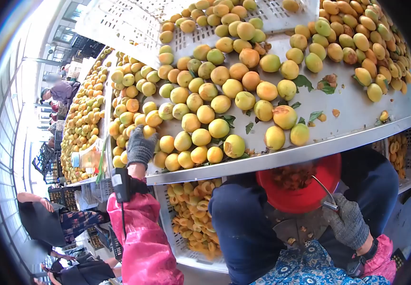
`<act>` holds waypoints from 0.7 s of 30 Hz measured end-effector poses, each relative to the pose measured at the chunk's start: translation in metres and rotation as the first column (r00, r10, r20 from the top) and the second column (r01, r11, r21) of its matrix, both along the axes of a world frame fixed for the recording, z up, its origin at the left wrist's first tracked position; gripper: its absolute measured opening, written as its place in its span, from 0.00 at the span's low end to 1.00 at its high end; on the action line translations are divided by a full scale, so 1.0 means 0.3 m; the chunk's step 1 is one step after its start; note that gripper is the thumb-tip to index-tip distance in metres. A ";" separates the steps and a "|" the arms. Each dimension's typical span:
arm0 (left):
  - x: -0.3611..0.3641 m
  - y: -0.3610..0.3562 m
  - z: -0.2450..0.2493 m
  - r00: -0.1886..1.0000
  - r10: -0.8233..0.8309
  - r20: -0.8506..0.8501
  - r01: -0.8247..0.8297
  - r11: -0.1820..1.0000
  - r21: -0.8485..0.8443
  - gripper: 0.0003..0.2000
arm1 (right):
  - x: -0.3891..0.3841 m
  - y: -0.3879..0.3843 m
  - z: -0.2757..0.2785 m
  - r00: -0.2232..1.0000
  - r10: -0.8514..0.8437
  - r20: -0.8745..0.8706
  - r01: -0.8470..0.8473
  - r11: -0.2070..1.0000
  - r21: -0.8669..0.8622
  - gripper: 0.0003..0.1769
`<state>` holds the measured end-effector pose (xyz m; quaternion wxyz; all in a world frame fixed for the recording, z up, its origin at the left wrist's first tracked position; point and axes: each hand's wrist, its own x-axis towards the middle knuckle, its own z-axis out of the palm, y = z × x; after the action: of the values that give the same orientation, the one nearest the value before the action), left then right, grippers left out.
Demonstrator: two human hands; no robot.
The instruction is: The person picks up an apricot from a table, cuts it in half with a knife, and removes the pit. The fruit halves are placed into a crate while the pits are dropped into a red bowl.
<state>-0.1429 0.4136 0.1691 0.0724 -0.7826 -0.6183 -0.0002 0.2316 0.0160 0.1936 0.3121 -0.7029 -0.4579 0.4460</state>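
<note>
My left hand, in a grey knit glove, reaches over the table's front edge into the apricots. Its fingers are apart beside an apricot; no firm hold on the fruit shows. My right hand, also gloved, is low by my knee with its fingers closed. It grips a tool with a thin curved metal end; the handle is mostly hidden by the glove. The curved end lies over the rim of a red bucket between my legs. Brownish-orange bits lie inside the bucket.
The metal table carries many apricots, some leaves and scraps. White perforated crates stand at the back. Below the table edge, a crate holds halved apricots. A plastic bottle lies at left. Other people are farther left.
</note>
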 end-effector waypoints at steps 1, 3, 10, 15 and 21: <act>-0.013 0.045 -0.016 0.999 0.033 -0.025 -0.034 0.999 -0.042 0.28 | 0.002 0.005 0.002 1.000 -0.001 0.002 0.001 1.000 -0.005 0.14; -0.040 0.093 -0.055 0.999 -0.006 -0.051 0.002 0.998 -0.069 0.27 | 0.007 0.003 0.001 1.000 -0.002 -0.002 0.002 1.000 -0.007 0.15; -0.035 -0.001 0.045 0.947 0.018 0.322 -0.017 1.000 -0.007 0.25 | -0.021 -0.041 -0.026 0.950 -0.186 -0.252 0.180 0.983 -0.044 0.15; 0.057 -0.214 0.188 0.366 0.148 0.919 0.085 0.978 -0.192 0.18 | -0.027 -0.057 -0.009 0.928 -0.177 -0.328 0.175 0.984 -0.036 0.16; 0.276 -0.626 0.288 -0.069 0.362 0.930 0.447 0.844 -0.295 0.23 | -0.046 -0.073 -0.028 0.996 0.039 0.084 -0.058 0.971 0.234 0.14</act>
<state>-0.0602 0.2259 0.2554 -0.6232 -0.5289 -0.4117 -0.4029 0.2179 -0.0059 0.1851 0.3640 -0.6665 -0.5367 0.3677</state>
